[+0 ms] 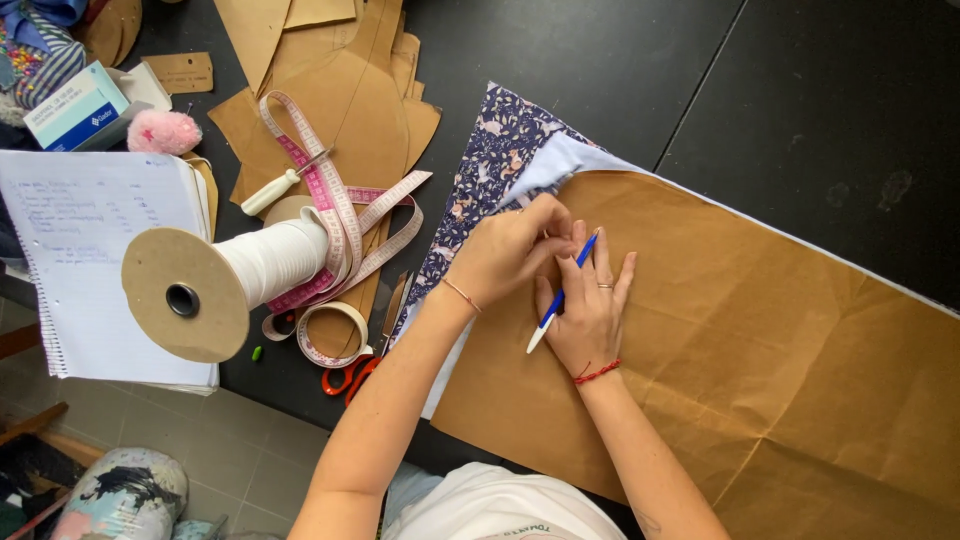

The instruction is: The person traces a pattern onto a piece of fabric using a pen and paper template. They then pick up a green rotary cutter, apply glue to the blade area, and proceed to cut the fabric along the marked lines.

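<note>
1. On the black table [620,60], a large sheet of brown pattern paper [760,340] lies flat over a piece of floral fabric [490,165], whose printed face and pale underside show at the paper's upper left edge.
2. Your right hand [590,310] rests palm down on the paper, fingers spread and nearly flat. A blue and white pen [562,292] runs between those fingers, its blue end pointing up towards the paper's edge and its white end towards you.
3. Your left hand [510,250] crosses in front of the right one and sits just above it, fingers curled together at the paper's edge. You cannot tell from this view whether the fingertips pinch anything small there; they touch the paper close to the pen's blue end.
4. To the left, a spool of white tape [225,275] with cardboard ends lies on its side, partly over a spiral notebook [90,260].
5. A pink and white measuring tape [330,210] loops over the spool and across a stack of brown paper pattern pieces [350,90].
6. Near your left forearm, orange-handled scissors [350,375] lie at the table's edge, partly hidden.
7. Further up on the left sit a pink pincushion [163,131] and a small blue and white box [80,105].
</note>
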